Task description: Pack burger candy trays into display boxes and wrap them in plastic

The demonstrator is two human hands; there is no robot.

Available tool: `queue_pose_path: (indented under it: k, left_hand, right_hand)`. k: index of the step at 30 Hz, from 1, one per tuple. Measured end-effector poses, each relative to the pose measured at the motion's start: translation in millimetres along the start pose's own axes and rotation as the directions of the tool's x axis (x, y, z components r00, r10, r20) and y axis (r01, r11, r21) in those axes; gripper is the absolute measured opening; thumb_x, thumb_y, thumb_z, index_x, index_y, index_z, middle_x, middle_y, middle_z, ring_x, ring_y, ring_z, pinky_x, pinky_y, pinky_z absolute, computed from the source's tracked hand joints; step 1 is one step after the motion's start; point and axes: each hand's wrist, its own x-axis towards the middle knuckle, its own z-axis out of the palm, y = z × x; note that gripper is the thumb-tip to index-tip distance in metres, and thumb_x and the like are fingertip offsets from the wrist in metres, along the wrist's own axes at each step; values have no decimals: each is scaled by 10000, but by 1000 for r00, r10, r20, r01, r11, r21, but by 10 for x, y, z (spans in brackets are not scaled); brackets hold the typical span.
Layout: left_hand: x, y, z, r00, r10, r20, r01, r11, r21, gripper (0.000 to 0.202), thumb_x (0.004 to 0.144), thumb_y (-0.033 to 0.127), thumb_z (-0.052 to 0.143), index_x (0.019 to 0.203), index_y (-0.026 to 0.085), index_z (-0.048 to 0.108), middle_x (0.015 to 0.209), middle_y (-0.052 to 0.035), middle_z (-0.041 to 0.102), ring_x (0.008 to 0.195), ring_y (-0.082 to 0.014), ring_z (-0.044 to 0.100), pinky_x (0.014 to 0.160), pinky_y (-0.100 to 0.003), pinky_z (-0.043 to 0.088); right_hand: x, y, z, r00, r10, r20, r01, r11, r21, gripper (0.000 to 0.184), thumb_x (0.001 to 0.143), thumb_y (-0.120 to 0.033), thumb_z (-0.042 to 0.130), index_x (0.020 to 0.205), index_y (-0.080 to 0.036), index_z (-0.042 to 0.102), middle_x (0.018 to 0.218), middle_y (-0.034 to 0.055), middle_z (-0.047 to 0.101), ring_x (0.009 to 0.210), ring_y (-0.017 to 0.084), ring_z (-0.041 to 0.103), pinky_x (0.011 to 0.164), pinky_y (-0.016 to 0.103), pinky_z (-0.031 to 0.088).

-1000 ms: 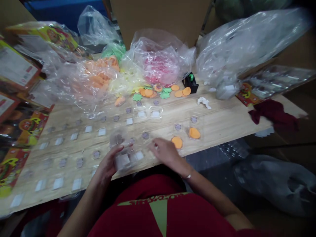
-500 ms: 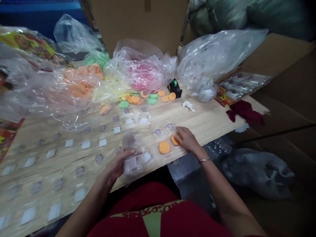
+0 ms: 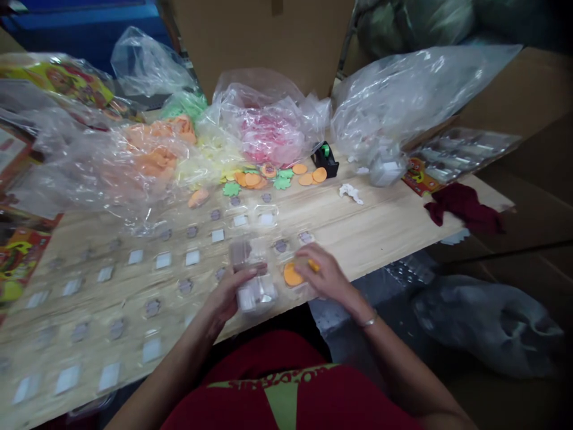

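My left hand [image 3: 233, 289] is closed round a stack of clear plastic blister trays [image 3: 256, 295] near the table's front edge. The thumb lies across the top of the stack. To its right, my right hand [image 3: 327, 276] is closed on an orange disc, a small part of which shows between the fingers. Its fingertips reach over a second orange disc [image 3: 292, 274] that sits in a clear tray; whether they touch it I cannot tell. Just behind are two small greyish pieces [image 3: 280, 245] in clear plastic.
Rows of clear trays with white squares [image 3: 163, 260] and greyish pieces cover the table's left side. Behind lie loose orange and green foam shapes [image 3: 283, 179], a black tape dispenser [image 3: 325, 160] and plastic bags [image 3: 268, 131]. A dark red cloth [image 3: 465, 209] lies at the right.
My right hand has moved left from the right-hand tray towards the other orange disc, carrying an orange disc. My left hand still holds the stack. The view has shifted slightly.
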Motion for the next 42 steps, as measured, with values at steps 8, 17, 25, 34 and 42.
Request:
queue_pose_path:
  k: [8,17,25,34,42]
  left_hand:
    - [54,-48,300,964,263,-37,-263,965,8,362,557,328,871,781,145,654,615,6,636,571,-134,570,584,-255,468]
    - [392,164,194,993,98,61,-94,993,-66,472,472,343,883,841,126,684,722,-55,709,653,-187,643,621,-280,516]
    - [995,619,259,985,147,-86,-164,956,-242,315,628,147,724,910,185,588,884,-77,747,811,-225,713,682,-325,567]
    - [1037,575,274,975,171,-141,-199,953,-228,397,575,240,827,901,174,609,810,-35,726,705,-178,687,628,-265,533]
    - [734,402,435,977,209,36,-206,976,-65,445,491,405,888,771,147,657,605,3,640,540,-136,589,526,-248,453]
  right_hand:
    - [128,-463,402,965,2,263,-171,765,622,272,778,-417,722,835,-180,601,808,-8,576,784,147,536,742,276,439]
    - [371,-517,217,983,138,122,-178,884,432,47,767,-185,579,768,-168,623,642,-44,530,604,102,476,570,213,357]
    - [1268,17,-141,958,189,-216,-278,792,-544,193,893,-159,478,996,-138,640,973,113,696,899,201,637,732,259,431]
    - [1399,-119,51,996,90,-9,-87,931,-356,282,956,-401,539,1013,-147,646,1006,102,684,951,209,617,796,288,448]
    - [850,-233,254,968,-20,249,-124,827,549,304,787,-441,724,801,-166,595,745,-31,517,688,116,455,655,256,376]
